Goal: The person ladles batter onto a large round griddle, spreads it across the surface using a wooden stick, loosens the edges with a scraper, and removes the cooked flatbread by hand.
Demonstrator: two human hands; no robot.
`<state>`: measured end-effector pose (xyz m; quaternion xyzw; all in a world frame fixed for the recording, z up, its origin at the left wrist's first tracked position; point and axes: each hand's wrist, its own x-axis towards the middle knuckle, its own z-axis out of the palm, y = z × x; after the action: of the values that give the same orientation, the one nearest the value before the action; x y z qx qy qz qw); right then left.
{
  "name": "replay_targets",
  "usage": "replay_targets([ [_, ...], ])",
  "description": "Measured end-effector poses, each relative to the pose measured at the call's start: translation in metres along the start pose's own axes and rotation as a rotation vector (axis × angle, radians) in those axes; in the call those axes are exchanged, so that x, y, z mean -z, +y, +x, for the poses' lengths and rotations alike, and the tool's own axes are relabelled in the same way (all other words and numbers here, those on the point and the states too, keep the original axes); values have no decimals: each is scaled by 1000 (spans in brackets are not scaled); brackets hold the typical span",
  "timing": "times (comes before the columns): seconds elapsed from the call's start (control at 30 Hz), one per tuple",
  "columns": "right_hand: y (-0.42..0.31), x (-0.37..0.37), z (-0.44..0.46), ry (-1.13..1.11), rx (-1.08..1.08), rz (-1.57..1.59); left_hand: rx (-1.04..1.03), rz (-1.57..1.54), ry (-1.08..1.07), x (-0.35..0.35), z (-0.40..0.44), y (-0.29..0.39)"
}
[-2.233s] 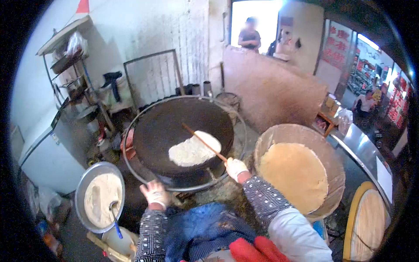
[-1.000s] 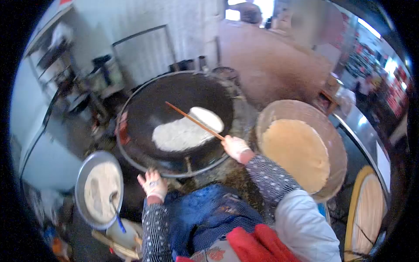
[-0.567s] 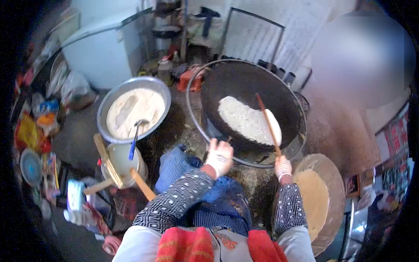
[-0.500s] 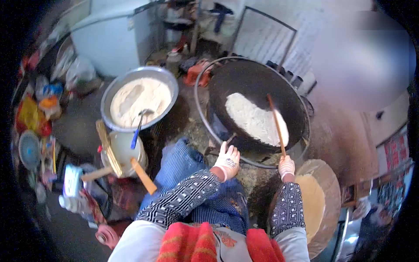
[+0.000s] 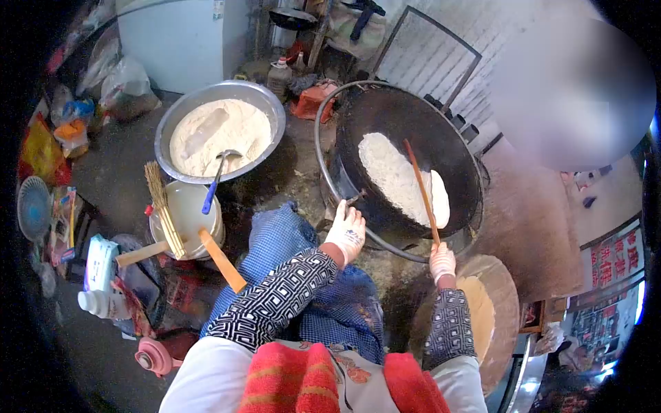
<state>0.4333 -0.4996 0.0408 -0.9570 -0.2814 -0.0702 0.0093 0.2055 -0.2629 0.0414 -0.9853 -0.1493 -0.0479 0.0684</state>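
My right hand [image 5: 443,263], in a whitish glove, is closed around the near end of a long thin wooden stick [image 5: 421,189]. The stick reaches over a large round dark griddle [image 5: 368,113]. A pale, rough-surfaced strip of batter or dough [image 5: 389,175] lies on the griddle to the stick's left. Right of the stick sits a smoother, whiter lump of it [image 5: 439,201]. My left hand [image 5: 346,230], also gloved, lies over the metal ring [image 5: 320,148] around the griddle, fingers bent over it beside a short handle [image 5: 357,198]. Its fingertips are partly hidden.
A metal basin [image 5: 275,120] of pale batter with a blue-handled ladle [image 5: 213,184] stands left. Before it, a bucket [image 5: 219,224] carries a straw brush [image 5: 164,206] and wooden scrapers [image 5: 222,260]. A round board [image 5: 506,303] with tan batter or dough is at my right.
The view has shifted slightly. The stick's far end has moved left over the griddle, and the white lump now shows more fully along its right side. My left hand stays at the ring.
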Motion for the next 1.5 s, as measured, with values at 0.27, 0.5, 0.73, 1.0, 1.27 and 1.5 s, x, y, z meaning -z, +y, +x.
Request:
replay_targets([
  [0.27, -10, 0, -3, 89, 35, 77, 77, -44, 146, -4, 7, -30],
  [0.5, 6, 12, 8, 51, -34, 40, 170, -17, 111, 2, 6, -51],
  [0.73, 11, 0, 19, 9, -82, 14, 240, -29, -95, 0, 22, -77],
  [1.0, 20, -24, 22, 140, -60, 36, 70, -9, -30, 23, 10, -31],
  [1.27, 22, -10, 12, 15, -78, 13, 32, 20, 108, -3, -18, 3],
  [1.5, 20, -7, 12, -25, -141, 13, 14, 57, -13, 2, -7, -22],
])
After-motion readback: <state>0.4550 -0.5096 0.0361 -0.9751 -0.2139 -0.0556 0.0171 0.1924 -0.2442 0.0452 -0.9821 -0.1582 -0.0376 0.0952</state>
